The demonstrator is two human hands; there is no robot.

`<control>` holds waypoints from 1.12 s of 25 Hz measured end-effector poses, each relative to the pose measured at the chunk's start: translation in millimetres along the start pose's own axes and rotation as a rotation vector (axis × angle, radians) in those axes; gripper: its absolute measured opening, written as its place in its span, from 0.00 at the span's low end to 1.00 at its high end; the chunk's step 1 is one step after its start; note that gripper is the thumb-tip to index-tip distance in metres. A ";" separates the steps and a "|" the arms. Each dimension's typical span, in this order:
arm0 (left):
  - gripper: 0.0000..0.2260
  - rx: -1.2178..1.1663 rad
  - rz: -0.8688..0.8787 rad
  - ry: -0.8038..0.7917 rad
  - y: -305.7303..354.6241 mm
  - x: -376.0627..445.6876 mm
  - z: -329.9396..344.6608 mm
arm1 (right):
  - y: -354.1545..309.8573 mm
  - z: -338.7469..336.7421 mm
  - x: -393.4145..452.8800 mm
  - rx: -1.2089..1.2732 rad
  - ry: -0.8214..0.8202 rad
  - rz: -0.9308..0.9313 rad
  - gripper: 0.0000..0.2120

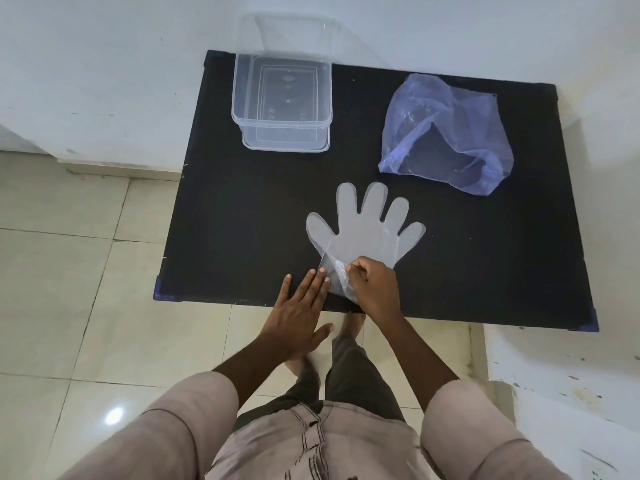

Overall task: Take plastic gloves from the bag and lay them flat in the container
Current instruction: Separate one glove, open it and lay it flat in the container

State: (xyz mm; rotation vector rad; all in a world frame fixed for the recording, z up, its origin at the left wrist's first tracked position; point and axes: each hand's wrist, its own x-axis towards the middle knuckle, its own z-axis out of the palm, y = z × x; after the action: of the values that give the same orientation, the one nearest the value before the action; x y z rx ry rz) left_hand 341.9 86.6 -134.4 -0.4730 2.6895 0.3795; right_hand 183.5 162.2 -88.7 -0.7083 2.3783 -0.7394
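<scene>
A translucent plastic glove (363,233) lies spread flat on the black table (242,220), fingers pointing away from me. My right hand (375,289) pinches the glove's crumpled cuff near the table's front edge. Just left of the cuff, my left hand (298,313) rests flat, fingers apart and fingertips touching the cuff's edge. A clear plastic container (282,102) stands empty at the table's back left. At the back right lies the crumpled blue-tinted plastic bag (446,133).
The container's clear lid (294,36) leans against the white wall behind it. Tiled floor lies to the left and below the table. A white paint-speckled surface (571,375) sits at the right front.
</scene>
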 end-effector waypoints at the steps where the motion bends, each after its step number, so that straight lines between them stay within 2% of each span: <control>1: 0.35 0.011 0.007 -0.013 -0.3 -0.1 -2.5 | -2.1 -4.6 0.7 -0.001 0.006 -0.012 0.12; 10: 0.36 -0.027 0.002 -0.137 3.1 0.7 -20.9 | -31.1 -79.9 23.4 -0.122 0.062 -0.096 0.08; 16: 0.37 -0.017 0.018 -0.191 1.4 2.8 -27.1 | -51.1 -134.0 41.2 -0.223 0.115 -0.102 0.10; 21: 0.37 -0.019 0.029 -0.196 -1.5 3.9 -36.1 | -73.8 -174.4 54.0 -0.321 0.168 -0.185 0.12; 25: 0.35 -0.062 0.025 -0.221 -2.0 5.2 -46.6 | -88.6 -197.5 55.3 -0.411 0.145 -0.230 0.14; 27: 0.30 -0.178 0.039 -0.200 -5.1 9.0 -69.6 | -95.8 -206.4 52.1 -0.425 0.114 -0.259 0.13; 28: 0.25 -0.281 0.041 -0.140 -5.4 11.5 -86.5 | -98.8 -210.9 50.4 -0.436 0.086 -0.276 0.13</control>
State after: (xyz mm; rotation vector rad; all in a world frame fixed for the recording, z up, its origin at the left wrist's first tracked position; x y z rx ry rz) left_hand 306.1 50.6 -63.1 -0.4523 2.5231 0.7791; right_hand 46.6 133.2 104.2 -1.2252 2.5796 -0.3580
